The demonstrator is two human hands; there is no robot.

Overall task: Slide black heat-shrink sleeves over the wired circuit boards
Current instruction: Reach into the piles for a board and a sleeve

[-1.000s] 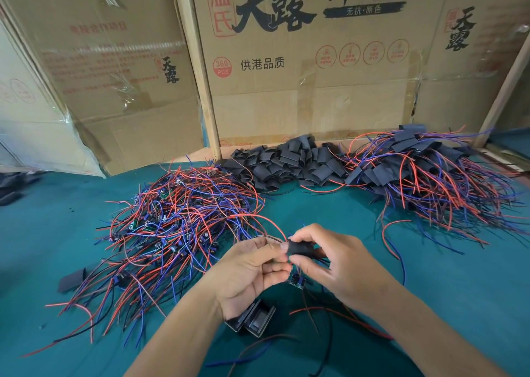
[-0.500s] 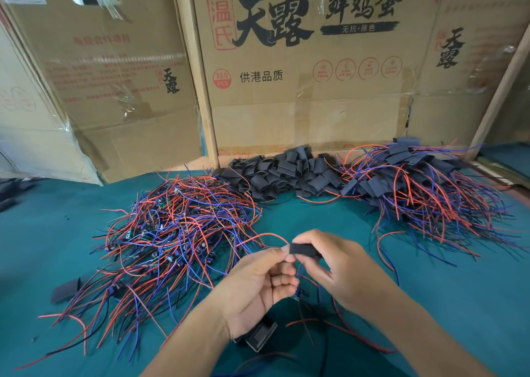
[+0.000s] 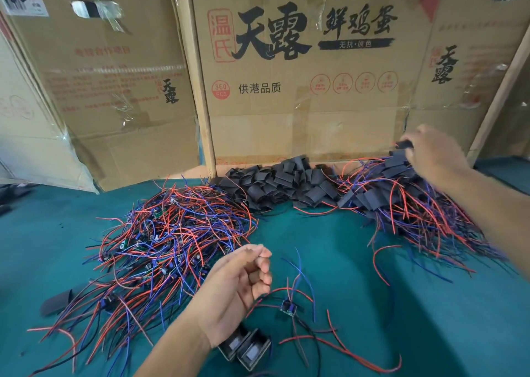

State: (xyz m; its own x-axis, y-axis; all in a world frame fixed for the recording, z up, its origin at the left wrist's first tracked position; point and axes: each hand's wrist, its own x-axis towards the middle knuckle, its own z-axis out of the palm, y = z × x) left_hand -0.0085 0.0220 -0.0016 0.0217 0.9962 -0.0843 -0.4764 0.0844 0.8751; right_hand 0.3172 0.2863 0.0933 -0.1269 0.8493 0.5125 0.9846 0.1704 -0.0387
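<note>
Teal surface (image 3: 329,233), cardboard boxes (image 3: 301,89) standing along its far edge.

Right hand (image 3: 433,154) reaches to the far right corner, over the pile of sleeved boards (image 3: 401,198); its grip is pinched on 1 black heat-shrink sleeve (image 3: 403,144), blurred, at the top of that pile.

Left hand (image 3: 238,290) hovers near the near edge, fingers curled loosely in, nothing visibly held.

Just right of it lies 1 bare circuit board (image 3: 287,309) with red, blue and black wires trailing.

Heap of empty black sleeves (image 3: 281,184) sits at the far edge, centre.

Tangle of unsleeved wired boards (image 3: 160,239) spreads across the left half.

2 small black rectangular parts (image 3: 246,351) lie side by side under the left wrist, at the near edge.
</note>
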